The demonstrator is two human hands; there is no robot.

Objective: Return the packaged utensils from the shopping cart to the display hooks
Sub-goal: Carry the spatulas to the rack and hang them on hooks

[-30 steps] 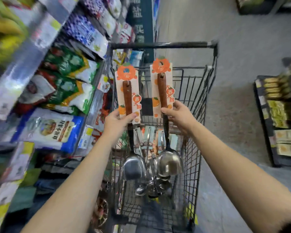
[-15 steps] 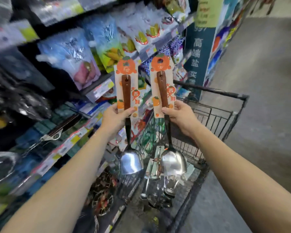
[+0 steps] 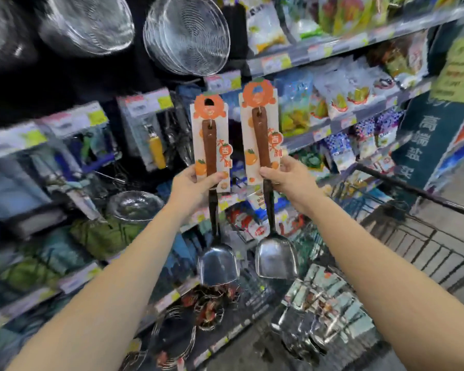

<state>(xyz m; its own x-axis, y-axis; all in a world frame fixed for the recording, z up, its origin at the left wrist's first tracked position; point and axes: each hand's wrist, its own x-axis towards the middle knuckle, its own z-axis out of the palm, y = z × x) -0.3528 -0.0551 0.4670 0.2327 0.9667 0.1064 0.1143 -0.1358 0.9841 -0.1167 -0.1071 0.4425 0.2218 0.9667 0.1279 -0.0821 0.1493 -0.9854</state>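
I hold two packaged steel spatulas upright, side by side, in front of the shelves. Each has a brown wooden handle on a white card with an orange fruit-shaped hang tab. My left hand (image 3: 192,188) grips the left spatula (image 3: 210,145) at the bottom of its card; its blade hangs below. My right hand (image 3: 289,180) grips the right spatula (image 3: 261,135) the same way, a little higher. More packaged utensils (image 3: 322,314) lie in the shopping cart (image 3: 418,245) at the lower right.
Wire strainers (image 3: 186,33) hang at the top of a dark display. Carded kitchen tools (image 3: 148,129) hang at the left behind my hands. Shelves of bagged food (image 3: 332,97) run to the right. A glass bowl (image 3: 134,206) sits on a lower shelf.
My view has swung left and up from the cart toward the utensil display. Both hands have carried the spatulas up with it, and the right one now sits higher than the left.
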